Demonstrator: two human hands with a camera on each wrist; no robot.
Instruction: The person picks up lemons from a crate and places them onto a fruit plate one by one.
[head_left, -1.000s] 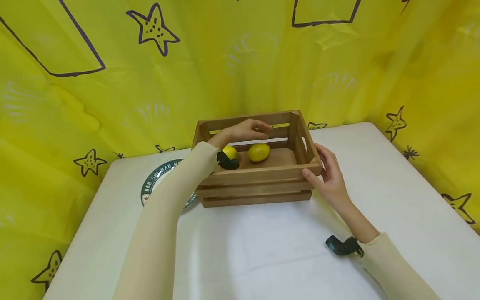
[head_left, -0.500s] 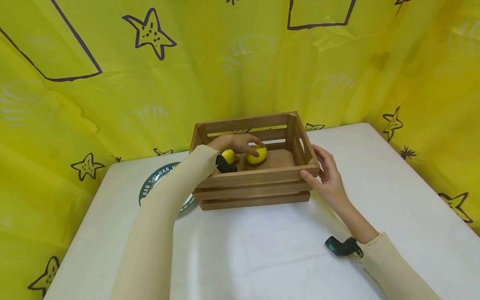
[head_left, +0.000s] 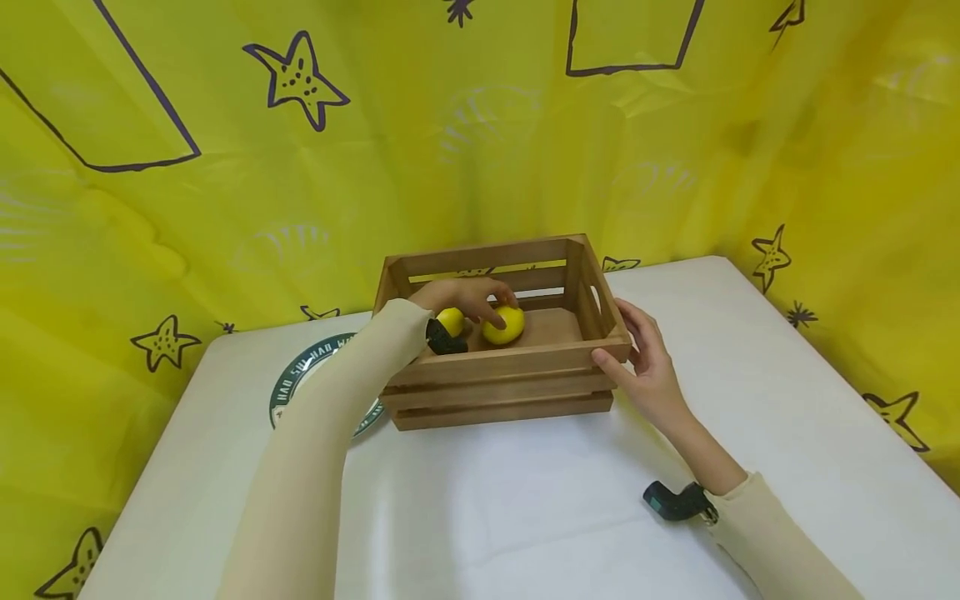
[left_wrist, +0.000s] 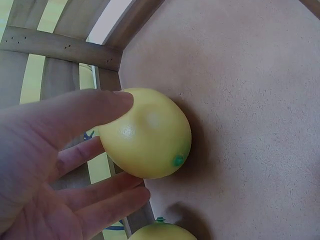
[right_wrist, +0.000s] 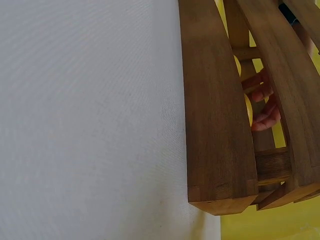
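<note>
A wooden slatted crate (head_left: 498, 379) stands on the white table (head_left: 525, 508). Two yellow lemons lie inside it. My left hand (head_left: 491, 310) reaches into the crate and grips the right lemon (head_left: 506, 327). In the left wrist view the thumb lies over this lemon (left_wrist: 150, 135) and the fingers (left_wrist: 100, 200) curl under it. The other lemon (head_left: 452, 318) lies just left of it, by my wrist. My right hand (head_left: 626, 350) rests against the crate's front right corner, thumb on the front slat, fingers along the end wall. In the right wrist view, the crate (right_wrist: 220, 125) fills the right side.
A round plate (head_left: 296, 379) with a green lettered rim lies left of the crate, partly under my left arm. Yellow star-printed cloth (head_left: 225, 167) hangs close behind and at both sides. Bare white table stretches in front of the crate and to its right.
My left hand has dropped from above the crate's back rim down into it and closed round the right lemon. The right hand has stayed at the crate's corner.
</note>
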